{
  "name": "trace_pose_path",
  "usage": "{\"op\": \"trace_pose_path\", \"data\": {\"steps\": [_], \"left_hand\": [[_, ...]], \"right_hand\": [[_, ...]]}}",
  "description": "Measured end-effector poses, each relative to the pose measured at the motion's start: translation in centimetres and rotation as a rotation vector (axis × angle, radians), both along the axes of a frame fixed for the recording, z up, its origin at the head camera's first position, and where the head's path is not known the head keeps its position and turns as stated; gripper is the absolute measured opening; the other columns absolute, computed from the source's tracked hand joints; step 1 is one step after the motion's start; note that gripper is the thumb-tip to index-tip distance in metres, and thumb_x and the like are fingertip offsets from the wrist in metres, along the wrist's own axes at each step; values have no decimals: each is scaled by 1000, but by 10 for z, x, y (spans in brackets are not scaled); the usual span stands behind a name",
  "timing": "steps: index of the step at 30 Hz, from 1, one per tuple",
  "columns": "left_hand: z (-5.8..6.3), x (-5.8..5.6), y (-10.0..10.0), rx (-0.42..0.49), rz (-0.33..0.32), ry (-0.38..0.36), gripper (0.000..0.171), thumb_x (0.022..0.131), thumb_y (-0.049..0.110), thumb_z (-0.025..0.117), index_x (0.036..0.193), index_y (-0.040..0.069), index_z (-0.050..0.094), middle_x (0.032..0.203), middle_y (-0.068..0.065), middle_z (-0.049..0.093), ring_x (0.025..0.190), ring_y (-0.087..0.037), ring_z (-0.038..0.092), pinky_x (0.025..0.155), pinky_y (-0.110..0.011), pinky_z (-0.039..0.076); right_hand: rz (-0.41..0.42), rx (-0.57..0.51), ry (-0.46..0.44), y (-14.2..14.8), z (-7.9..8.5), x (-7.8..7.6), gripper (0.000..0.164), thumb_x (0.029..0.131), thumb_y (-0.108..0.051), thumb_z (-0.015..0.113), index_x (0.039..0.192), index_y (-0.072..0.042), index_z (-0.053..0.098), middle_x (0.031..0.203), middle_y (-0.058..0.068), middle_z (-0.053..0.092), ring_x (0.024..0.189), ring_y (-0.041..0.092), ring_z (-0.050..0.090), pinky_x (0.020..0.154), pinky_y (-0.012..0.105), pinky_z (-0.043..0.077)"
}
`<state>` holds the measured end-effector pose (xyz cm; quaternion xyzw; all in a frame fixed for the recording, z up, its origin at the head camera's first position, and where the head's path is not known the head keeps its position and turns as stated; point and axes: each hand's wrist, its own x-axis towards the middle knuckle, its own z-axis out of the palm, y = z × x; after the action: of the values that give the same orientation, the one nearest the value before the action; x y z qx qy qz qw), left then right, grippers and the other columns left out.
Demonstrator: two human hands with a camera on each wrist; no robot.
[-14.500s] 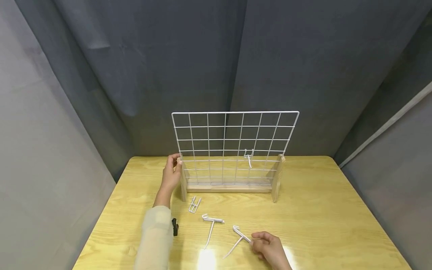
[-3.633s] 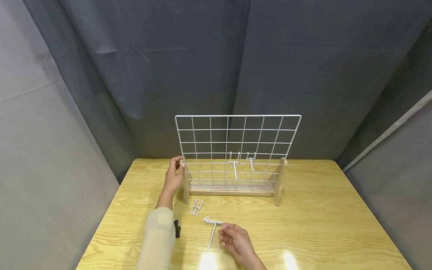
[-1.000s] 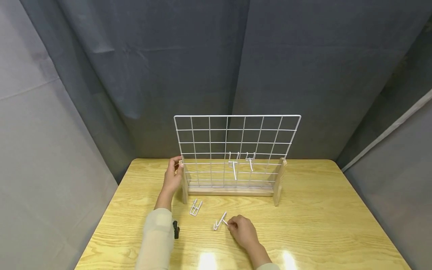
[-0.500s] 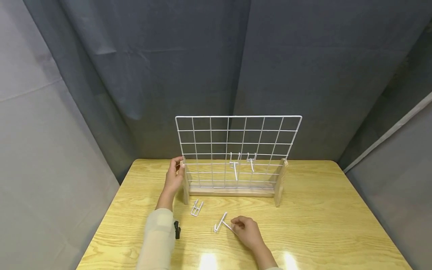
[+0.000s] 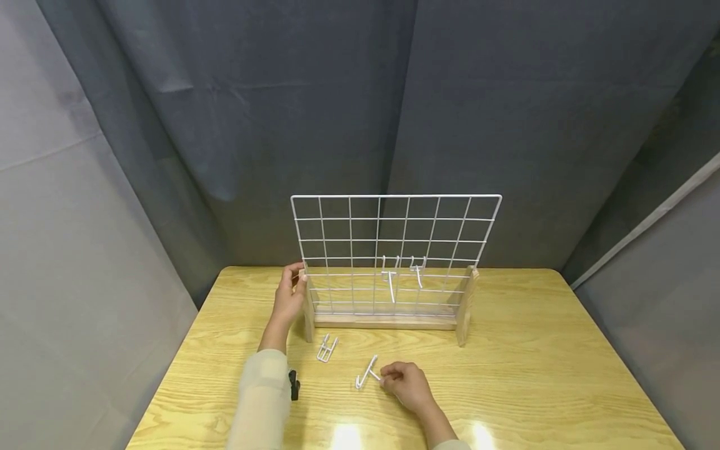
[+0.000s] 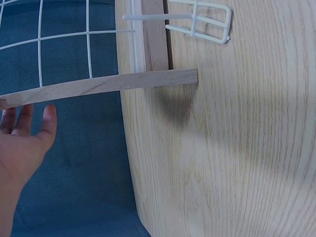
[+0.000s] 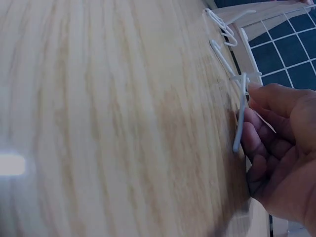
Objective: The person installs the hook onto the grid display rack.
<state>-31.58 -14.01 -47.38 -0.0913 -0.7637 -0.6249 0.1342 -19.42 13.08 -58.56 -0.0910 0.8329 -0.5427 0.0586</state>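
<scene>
My left hand holds the left wooden post of a white wire grid rack, thumb in front and fingers behind. Some of its fingertips are hidden behind the post in the left wrist view. Low over the table, my right hand pinches a white T-shaped wire hook by its prong, thumb and fingertips close together. The hook's crossbar points away from the palm. Two white hooks hang side by side on the grid: a longer one and a shorter one.
A small white wire bracket lies on the wooden table, just in front of the rack's left post. The rack's right post stands on the table too. Grey curtains close off the back and sides.
Since the earliest frame, the longer hook has come to hang on the grid beside the shorter one. The right hand has turned the T-shaped hook on the table. The left hand has stayed put.
</scene>
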Motion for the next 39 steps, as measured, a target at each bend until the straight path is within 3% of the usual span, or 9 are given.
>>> {"op": "trace_pose_path", "data": {"steps": [2, 4, 21, 24, 34, 39], "left_hand": [[0, 0, 0, 8, -2, -9, 30, 97, 3, 44, 127, 1, 42, 129, -22, 44, 122, -39, 39, 102, -49, 32], [-8, -6, -2, 9, 4, -4, 30, 97, 5, 44, 128, 3, 42, 128, -20, 45, 121, -38, 40, 102, -48, 33], [-12, -9, -3, 1, 13, -8, 27, 98, 7, 45, 124, 9, 45, 126, -16, 47, 121, -34, 41, 101, -46, 34], [-12, -8, -3, -1, 14, -8, 27, 98, 7, 45, 124, 9, 45, 126, -16, 47, 121, -34, 41, 101, -46, 34], [-10, -7, -3, -3, 18, -14, 28, 98, 7, 45, 125, 7, 44, 127, -17, 46, 122, -34, 41, 102, -44, 34], [-5, -3, -2, 4, 8, -18, 28, 97, 6, 45, 125, 6, 44, 126, -18, 46, 121, -35, 41, 102, -46, 33]], "right_hand": [[-1, 22, 8, -1, -2, 0, 17, 83, -8, 67, 97, 2, 66, 82, 3, 65, 69, 15, 57, 59, 24, 51], [1, 46, 11, -1, -2, -1, 17, 83, -10, 68, 96, 1, 67, 83, 2, 65, 70, 14, 57, 61, 25, 50], [72, 144, -62, -4, 18, -14, 5, 77, -8, 73, 76, -4, 70, 80, 2, 66, 75, 18, 55, 70, 46, 49], [67, 155, -63, -5, 19, -13, 6, 77, -7, 73, 74, -3, 69, 80, 1, 66, 74, 17, 55, 70, 43, 49], [38, 115, -221, -3, 27, -14, 5, 74, -4, 72, 71, -2, 67, 72, 2, 66, 65, 16, 55, 64, 33, 47], [41, 15, -273, -3, 28, -12, 5, 75, -4, 71, 75, 1, 69, 67, 5, 65, 55, 12, 54, 52, 24, 47]]}}
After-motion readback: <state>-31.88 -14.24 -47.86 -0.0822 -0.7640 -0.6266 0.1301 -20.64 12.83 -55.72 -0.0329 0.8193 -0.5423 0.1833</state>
